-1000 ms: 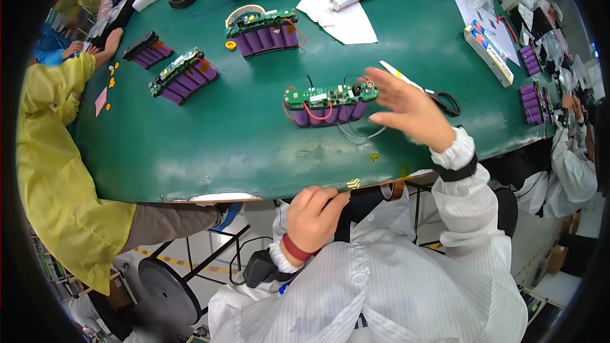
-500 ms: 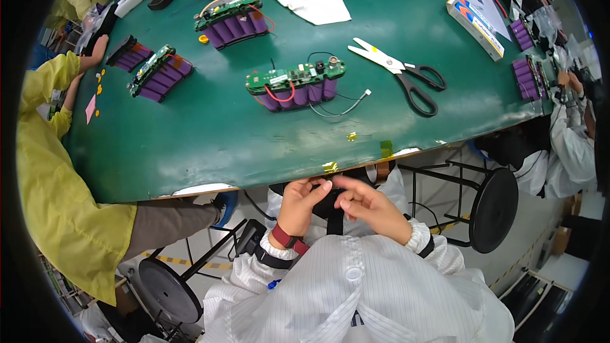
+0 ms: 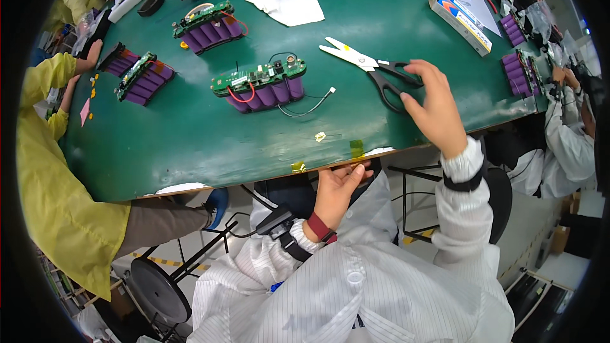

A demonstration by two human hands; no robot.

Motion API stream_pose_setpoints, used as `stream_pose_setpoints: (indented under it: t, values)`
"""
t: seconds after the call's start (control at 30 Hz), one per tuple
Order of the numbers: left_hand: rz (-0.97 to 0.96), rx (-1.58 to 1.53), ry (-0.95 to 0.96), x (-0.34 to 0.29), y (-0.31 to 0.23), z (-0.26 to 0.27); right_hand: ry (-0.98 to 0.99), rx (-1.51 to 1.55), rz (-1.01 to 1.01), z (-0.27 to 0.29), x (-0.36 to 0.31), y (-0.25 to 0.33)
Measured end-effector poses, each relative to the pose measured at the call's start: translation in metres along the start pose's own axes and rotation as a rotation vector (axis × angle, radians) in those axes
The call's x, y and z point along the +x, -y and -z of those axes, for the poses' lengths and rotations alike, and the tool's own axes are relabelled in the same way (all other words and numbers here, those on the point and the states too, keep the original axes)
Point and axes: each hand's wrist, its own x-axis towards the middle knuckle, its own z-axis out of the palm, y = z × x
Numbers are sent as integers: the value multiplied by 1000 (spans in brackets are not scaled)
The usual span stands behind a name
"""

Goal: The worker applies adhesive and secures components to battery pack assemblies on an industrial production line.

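Observation:
My right hand (image 3: 438, 109) reaches over the black-handled scissors (image 3: 365, 61), its thumb and fingers apart around the handles. Whether the fingertips touch the handles is hard to tell. The scissors lie with pale blades spread, pointing to the far left. By the table's front edge, my left hand (image 3: 340, 189) is curled with thumb against fingers; anything inside is hidden. Close to it, pieces of yellow tape (image 3: 357, 148) stick at the edge, and a small crumpled yellowish scrap (image 3: 320, 136) lies farther in. Beyond stands a purple battery pack (image 3: 267, 92) with a green circuit board and loose wires.
More purple battery packs (image 3: 206, 33) stand at the far left, others at the right end. A white cloth (image 3: 286, 7) with a tube on it and a long box (image 3: 460, 22) lie at the back. A person in yellow (image 3: 70, 184) stands at left; stools flank me.
My hands have parted: the right moved up and right to the scissors, while the left stays near the edge. The view has shifted, so the table's things appear farther left.

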Motion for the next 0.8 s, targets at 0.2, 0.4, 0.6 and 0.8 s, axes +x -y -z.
stream_pose_setpoints:
  t: [0.2, 0.4, 0.6, 0.8]
  values:
    - [257, 37, 3, -12, -9, -8, 210, -370, 51, 3, 23, -9]
    - [302, 18, -19, -17, -12, -9, 372, -232, -86, 13, 28, -13]
    - [337, 15, -46, -16, -11, -9, 577, -101, -107, 48, 17, -37]
    - [344, 10, -83, -16, -7, -6, 581, -71, -266, 65, 10, -43]
